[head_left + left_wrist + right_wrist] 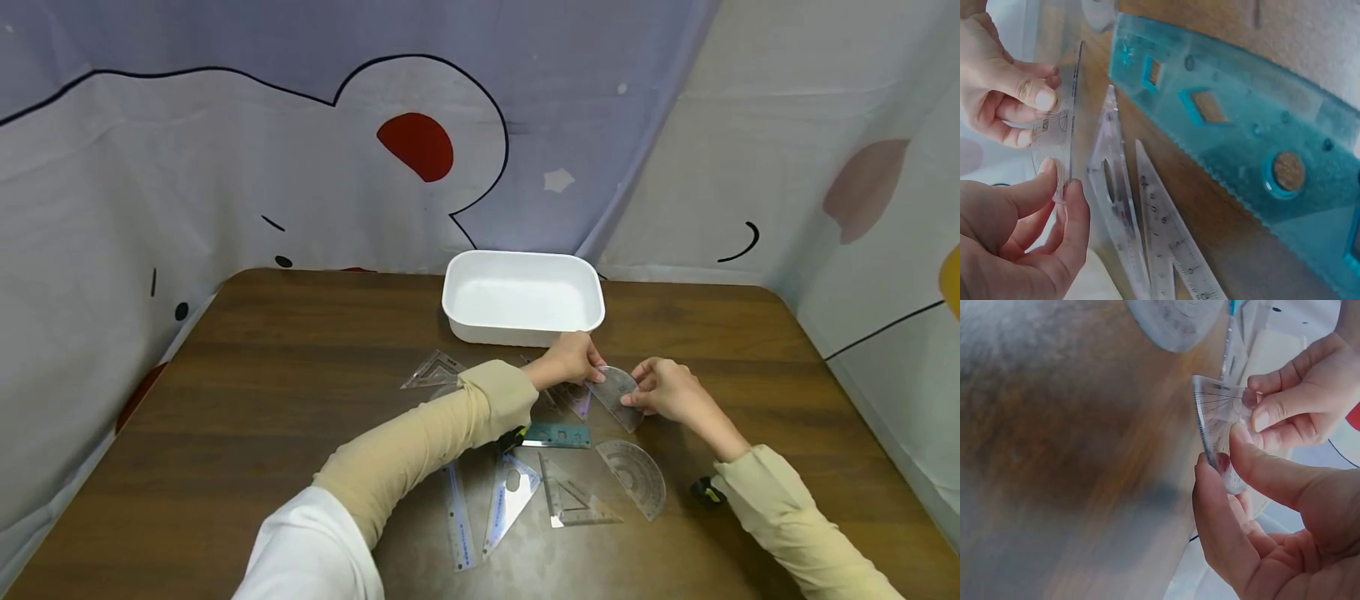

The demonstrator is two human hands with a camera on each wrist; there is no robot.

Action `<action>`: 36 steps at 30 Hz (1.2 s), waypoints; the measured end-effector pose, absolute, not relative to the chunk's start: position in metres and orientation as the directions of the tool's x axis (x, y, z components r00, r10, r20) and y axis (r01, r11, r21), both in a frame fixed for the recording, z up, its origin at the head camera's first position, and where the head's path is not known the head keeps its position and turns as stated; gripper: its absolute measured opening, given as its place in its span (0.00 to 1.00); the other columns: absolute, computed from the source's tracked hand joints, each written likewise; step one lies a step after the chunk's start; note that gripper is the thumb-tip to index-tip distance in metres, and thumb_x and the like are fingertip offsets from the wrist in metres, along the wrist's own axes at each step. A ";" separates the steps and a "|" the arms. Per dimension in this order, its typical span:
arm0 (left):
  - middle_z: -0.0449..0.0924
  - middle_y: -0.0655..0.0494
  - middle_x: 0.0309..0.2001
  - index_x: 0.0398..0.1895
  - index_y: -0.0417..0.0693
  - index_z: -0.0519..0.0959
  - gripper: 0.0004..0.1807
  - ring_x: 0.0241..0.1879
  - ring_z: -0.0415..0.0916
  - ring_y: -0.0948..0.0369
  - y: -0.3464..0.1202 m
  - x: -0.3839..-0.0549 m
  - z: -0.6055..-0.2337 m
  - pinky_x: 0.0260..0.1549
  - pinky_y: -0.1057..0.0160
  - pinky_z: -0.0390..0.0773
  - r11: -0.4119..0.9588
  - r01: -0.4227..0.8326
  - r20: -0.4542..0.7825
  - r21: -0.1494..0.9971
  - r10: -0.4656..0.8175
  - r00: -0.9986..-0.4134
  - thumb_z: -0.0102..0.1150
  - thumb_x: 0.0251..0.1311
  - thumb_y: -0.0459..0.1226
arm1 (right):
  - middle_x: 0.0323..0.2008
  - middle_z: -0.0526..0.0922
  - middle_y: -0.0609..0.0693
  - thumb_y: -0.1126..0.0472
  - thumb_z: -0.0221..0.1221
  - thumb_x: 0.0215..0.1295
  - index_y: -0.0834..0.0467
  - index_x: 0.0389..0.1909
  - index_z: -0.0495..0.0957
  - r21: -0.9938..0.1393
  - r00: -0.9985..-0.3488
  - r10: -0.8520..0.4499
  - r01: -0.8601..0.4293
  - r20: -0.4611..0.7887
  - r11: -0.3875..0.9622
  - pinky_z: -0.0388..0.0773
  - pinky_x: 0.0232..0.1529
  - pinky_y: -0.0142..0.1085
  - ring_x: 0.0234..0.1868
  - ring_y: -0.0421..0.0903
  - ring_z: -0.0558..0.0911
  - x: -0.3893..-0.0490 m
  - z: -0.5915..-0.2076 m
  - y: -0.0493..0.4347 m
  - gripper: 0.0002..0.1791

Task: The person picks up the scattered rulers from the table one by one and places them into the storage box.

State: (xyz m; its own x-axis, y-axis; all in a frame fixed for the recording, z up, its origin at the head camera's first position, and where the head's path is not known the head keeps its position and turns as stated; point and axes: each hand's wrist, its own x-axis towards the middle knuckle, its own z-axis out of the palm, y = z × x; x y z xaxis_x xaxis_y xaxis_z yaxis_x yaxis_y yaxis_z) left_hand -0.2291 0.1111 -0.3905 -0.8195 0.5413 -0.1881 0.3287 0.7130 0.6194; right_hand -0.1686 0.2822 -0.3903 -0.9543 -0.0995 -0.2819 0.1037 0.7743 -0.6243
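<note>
Both hands pinch one clear protractor (617, 395) between thumb and fingers, above the right part of a group of drawing tools. My left hand (568, 360) has its left end, and my right hand (669, 392) grips its right side. In the right wrist view the protractor (1217, 415) is tilted, its fine scale marks showing. Beneath and beside the left hand lies a purple-tinted set square (579, 400). A teal stencil ruler (558, 435) rests below it, large in the left wrist view. A second clear protractor (636, 477) lies nearer the body.
A white rectangular tub (525, 327) stands at the table's back. Toward the front lie a clear ruler (458, 521), a blue-marked set square (510, 500) and a clear set square (573, 508). Another set square (435, 371) is left of the forearm, which covers part of the tools.
</note>
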 end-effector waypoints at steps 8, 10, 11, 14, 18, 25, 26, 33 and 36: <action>0.88 0.53 0.32 0.35 0.45 0.88 0.08 0.17 0.72 0.69 0.106 -0.226 -0.376 0.22 0.77 0.70 0.681 0.310 -0.161 0.663 0.535 -0.829 0.69 0.53 0.37 | 0.32 0.86 0.60 0.62 0.67 0.57 0.73 0.45 0.74 -0.673 -0.959 -0.129 0.078 -0.252 0.736 0.84 0.33 0.40 0.28 0.46 0.86 -0.169 -0.378 0.289 0.22; 0.88 0.52 0.30 0.35 0.45 0.87 0.08 0.17 0.72 0.69 0.103 -0.226 -0.371 0.22 0.77 0.70 0.673 0.290 -0.161 0.680 0.523 -0.837 0.69 0.53 0.37 | 0.31 0.87 0.57 0.59 0.67 0.57 0.73 0.45 0.76 -0.674 -0.961 -0.132 0.068 -0.242 0.736 0.84 0.34 0.41 0.29 0.46 0.86 -0.171 -0.373 0.291 0.22; 0.88 0.51 0.30 0.35 0.44 0.87 0.08 0.16 0.72 0.69 0.101 -0.227 -0.368 0.22 0.76 0.70 0.663 0.269 -0.166 0.698 0.516 -0.840 0.69 0.54 0.37 | 0.30 0.87 0.56 0.58 0.67 0.58 0.72 0.44 0.77 -0.679 -0.962 -0.131 0.071 -0.241 0.731 0.84 0.34 0.41 0.29 0.46 0.87 -0.172 -0.370 0.291 0.22; 0.88 0.50 0.31 0.35 0.43 0.87 0.08 0.15 0.72 0.69 0.095 -0.229 -0.360 0.20 0.76 0.72 0.638 0.211 -0.181 0.741 0.492 -0.852 0.68 0.54 0.37 | 0.28 0.87 0.53 0.55 0.66 0.59 0.72 0.43 0.78 -0.701 -0.961 -0.129 0.083 -0.244 0.708 0.84 0.35 0.42 0.29 0.44 0.86 -0.176 -0.362 0.292 0.23; 0.88 0.50 0.34 0.36 0.40 0.87 0.09 0.15 0.72 0.70 0.087 -0.235 -0.352 0.21 0.76 0.76 0.605 0.137 -0.201 0.784 0.457 -0.866 0.68 0.54 0.36 | 0.28 0.86 0.51 0.56 0.64 0.61 0.73 0.44 0.77 -0.735 -0.960 -0.150 0.076 -0.237 0.674 0.84 0.35 0.40 0.27 0.39 0.85 -0.183 -0.353 0.290 0.23; 0.87 0.46 0.32 0.40 0.40 0.86 0.10 0.13 0.71 0.71 0.072 -0.246 -0.343 0.22 0.73 0.79 0.571 0.109 -0.185 0.813 0.431 -0.883 0.68 0.54 0.34 | 0.30 0.86 0.52 0.61 0.63 0.62 0.76 0.47 0.75 -0.782 -0.952 -0.221 0.029 -0.211 0.623 0.84 0.32 0.34 0.28 0.36 0.83 -0.203 -0.338 0.281 0.21; 0.87 0.46 0.31 0.40 0.40 0.86 0.11 0.13 0.72 0.71 0.069 -0.247 -0.342 0.22 0.73 0.79 0.566 0.108 -0.178 0.817 0.426 -0.887 0.68 0.54 0.34 | 0.31 0.86 0.52 0.62 0.63 0.63 0.76 0.48 0.75 -0.786 -0.951 -0.226 0.029 -0.213 0.617 0.83 0.32 0.33 0.29 0.36 0.83 -0.206 -0.336 0.280 0.21; 0.85 0.48 0.24 0.42 0.40 0.86 0.11 0.14 0.72 0.71 0.053 -0.262 -0.326 0.19 0.76 0.75 0.511 0.081 -0.129 0.856 0.361 -0.924 0.67 0.55 0.34 | 0.30 0.85 0.45 0.66 0.60 0.65 0.76 0.55 0.71 -0.815 -0.945 -0.267 -0.003 -0.187 0.580 0.81 0.32 0.28 0.27 0.33 0.81 -0.232 -0.317 0.268 0.22; 0.81 0.55 0.18 0.42 0.41 0.85 0.11 0.14 0.73 0.70 0.047 -0.269 -0.320 0.21 0.75 0.77 0.507 0.078 -0.112 0.859 0.334 -0.936 0.67 0.55 0.34 | 0.29 0.85 0.42 0.66 0.59 0.65 0.76 0.57 0.70 -0.825 -0.944 -0.269 0.006 -0.191 0.565 0.80 0.32 0.27 0.27 0.33 0.81 -0.243 -0.308 0.261 0.23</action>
